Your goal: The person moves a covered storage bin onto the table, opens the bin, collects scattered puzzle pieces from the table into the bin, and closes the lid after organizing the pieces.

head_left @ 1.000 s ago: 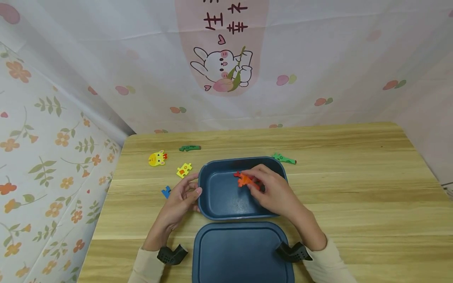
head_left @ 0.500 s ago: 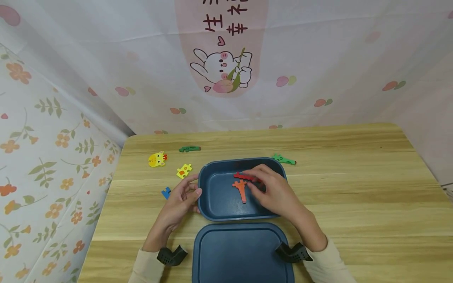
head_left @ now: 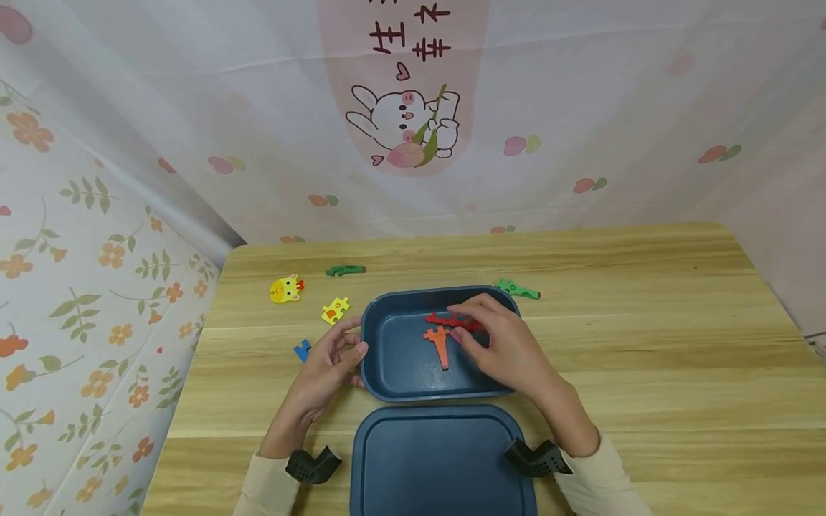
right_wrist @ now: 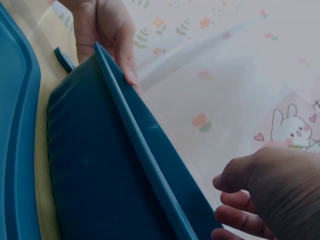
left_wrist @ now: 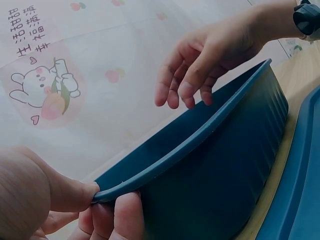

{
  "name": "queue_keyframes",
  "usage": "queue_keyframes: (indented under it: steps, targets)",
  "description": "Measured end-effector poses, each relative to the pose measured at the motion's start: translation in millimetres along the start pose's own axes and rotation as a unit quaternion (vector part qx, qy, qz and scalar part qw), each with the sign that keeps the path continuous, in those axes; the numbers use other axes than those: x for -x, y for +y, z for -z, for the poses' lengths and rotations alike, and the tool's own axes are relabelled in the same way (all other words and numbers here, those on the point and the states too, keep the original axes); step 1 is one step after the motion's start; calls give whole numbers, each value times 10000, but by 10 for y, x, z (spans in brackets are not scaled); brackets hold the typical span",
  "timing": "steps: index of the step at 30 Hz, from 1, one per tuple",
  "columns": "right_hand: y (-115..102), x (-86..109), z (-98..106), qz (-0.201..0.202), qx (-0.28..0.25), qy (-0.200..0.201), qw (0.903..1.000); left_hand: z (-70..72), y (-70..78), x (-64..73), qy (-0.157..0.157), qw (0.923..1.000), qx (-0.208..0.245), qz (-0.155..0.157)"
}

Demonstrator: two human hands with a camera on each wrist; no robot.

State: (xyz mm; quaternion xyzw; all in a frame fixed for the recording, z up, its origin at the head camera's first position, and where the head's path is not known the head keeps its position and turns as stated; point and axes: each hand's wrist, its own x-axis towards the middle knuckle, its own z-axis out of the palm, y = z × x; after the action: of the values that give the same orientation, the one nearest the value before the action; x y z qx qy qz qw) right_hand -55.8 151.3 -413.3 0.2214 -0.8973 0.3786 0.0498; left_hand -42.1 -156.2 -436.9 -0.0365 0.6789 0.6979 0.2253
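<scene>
A dark blue rectangular box [head_left: 403,367] stands on the wooden table. My left hand [head_left: 328,367] pinches its left rim, thumb over the edge and fingers outside, as the left wrist view shows. Inside lie an orange puzzle piece [head_left: 439,347], shaped like a narrow leg, and jagged red puzzle pieces [head_left: 442,319] near the far wall. Just above these, my right hand [head_left: 500,342] hovers over the box's right half with loosely bent fingers. Thumb and fingertips are apart with nothing between them in the left wrist view. The hand partly covers the red pieces.
A matching blue lid [head_left: 444,462] lies in front of the box. To the left are a yellow giraffe head [head_left: 286,289], a yellow piece [head_left: 335,310], a dark green piece [head_left: 345,271] and a blue piece [head_left: 302,350]. Another green piece [head_left: 518,289] lies behind the box's right corner.
My right hand has let go of the orange piece and then the red pieces, which now lie in the box. Its fingers have spread and lifted slightly. The left hand stays on the rim.
</scene>
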Motion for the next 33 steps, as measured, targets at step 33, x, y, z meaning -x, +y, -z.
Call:
queue_keyframes:
  steps: [33]
  targets:
    - [432,28,367,-561,389,1143,9911,-25,20,-1,119,9999,-91,78]
